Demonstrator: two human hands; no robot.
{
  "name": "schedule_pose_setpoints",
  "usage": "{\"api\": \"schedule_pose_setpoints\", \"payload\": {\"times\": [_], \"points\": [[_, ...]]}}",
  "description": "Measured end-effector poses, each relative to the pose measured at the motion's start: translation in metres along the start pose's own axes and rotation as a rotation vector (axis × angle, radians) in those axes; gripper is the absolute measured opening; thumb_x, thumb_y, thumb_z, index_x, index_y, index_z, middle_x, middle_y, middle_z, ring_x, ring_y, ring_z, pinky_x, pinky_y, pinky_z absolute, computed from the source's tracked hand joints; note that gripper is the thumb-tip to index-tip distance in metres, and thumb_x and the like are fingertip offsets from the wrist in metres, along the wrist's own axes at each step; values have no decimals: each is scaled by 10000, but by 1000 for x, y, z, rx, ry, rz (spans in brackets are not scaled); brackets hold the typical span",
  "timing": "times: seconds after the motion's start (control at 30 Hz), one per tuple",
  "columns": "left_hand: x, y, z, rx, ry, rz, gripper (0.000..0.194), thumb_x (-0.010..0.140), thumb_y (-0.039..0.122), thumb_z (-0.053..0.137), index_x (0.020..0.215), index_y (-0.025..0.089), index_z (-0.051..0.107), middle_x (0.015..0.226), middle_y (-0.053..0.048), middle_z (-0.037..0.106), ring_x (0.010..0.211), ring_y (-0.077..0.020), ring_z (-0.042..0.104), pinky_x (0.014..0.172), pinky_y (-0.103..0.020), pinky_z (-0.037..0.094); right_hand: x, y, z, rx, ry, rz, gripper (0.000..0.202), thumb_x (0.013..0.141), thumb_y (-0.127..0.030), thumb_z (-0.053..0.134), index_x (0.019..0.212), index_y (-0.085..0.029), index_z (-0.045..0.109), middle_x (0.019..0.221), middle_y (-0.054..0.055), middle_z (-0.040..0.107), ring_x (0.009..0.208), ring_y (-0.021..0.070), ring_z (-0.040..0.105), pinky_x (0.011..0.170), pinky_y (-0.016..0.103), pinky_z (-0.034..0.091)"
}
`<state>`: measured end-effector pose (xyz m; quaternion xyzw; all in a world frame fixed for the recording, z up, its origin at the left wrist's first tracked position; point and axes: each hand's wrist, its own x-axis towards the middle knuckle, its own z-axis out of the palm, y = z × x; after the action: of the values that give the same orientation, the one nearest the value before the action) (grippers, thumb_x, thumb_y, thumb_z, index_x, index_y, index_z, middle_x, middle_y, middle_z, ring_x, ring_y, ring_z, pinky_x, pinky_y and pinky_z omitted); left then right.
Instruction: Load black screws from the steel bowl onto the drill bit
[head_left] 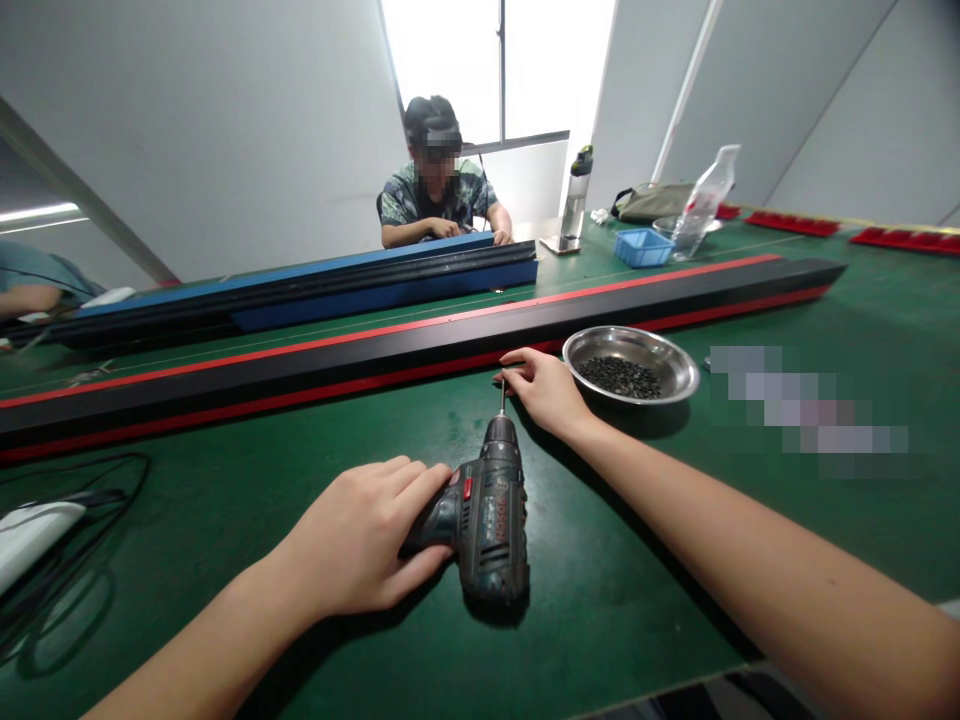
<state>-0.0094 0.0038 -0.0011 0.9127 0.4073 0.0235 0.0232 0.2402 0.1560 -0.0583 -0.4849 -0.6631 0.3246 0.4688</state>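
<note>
The left hand [360, 545] is clenched around the handle of the cordless drill [487, 510] lying on the green table [615, 600]. Just beyond its bit, the right hand [544, 385] pinches something small against the black-and-red rail [420, 345]; right of it, a steel bowl [630, 365] of screws.

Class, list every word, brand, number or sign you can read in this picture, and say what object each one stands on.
"BOSCH": red letters running along the side of the cordless drill, gripped by the left hand.
The pixelated patch on the green table: blurred, unreadable.
The water bottle and the flask: any print too small to read.
Nothing else bears readable text.
</note>
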Motion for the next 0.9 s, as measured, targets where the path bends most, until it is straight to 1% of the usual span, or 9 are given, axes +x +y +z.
{"api": "schedule_pose_setpoints", "payload": {"times": [0.17,0.33,0.4,0.5,0.63,0.73,0.9], "points": [[0,0,1,-2,10,0,488,957,415,588,1381,193,494,1141,-103,701,983,-279,657,839,-422,531,-1,-1,-1,-57,-16,-25,164,988,-152,591,1102,-157,710,964,100,809,900,210,786,808,306,583],[0,-1,1,-3,3,0,498,952,414,595,1384,189,493,1141,-102,701,986,-283,656,846,-431,533,0,-2,-1,-40,-13,-4,230,1043,-262,506,1114,-171,706,1000,99,803,925,208,774,810,298,559],[0,-1,2,3,3,1,499,953,413,592,1387,190,489,1149,-105,700,994,-283,655,854,-430,533,0,-1,-2,-61,1,-15,249,1045,-305,503,1074,-184,718,1005,89,801,934,210,764,825,298,543],[0,-1,2,9,13,4,499,952,413,593,1387,194,487,1156,-106,701,998,-283,657,856,-423,533,-1,-3,-5,-139,21,-49,309,1040,-372,505,951,-192,741,953,72,797,900,217,743,827,302,515],[-1,-1,0,4,17,7,478,948,417,597,1361,194,509,1145,-103,705,984,-283,661,847,-425,538,-3,-7,-5,-139,-19,-42,429,1039,-444,489,847,-182,768,871,71,793,819,218,728,783,300,504],[-2,0,-2,-7,5,-7,483,937,422,610,1354,192,526,1139,-102,705,983,-289,659,844,-438,542,-4,-9,-4,-141,-34,-41,432,1031,-453,508,852,-180,791,881,74,803,821,223,736,784,303,508],[-1,5,-2,-12,2,-103,472,939,439,617,1346,213,543,1115,-91,706,1000,-290,661,868,-430,538,-5,-8,-4,-236,18,-62,368,1032,-395,528,924,-181,806,987,87,816,910,238,747,869,327,516]]}}
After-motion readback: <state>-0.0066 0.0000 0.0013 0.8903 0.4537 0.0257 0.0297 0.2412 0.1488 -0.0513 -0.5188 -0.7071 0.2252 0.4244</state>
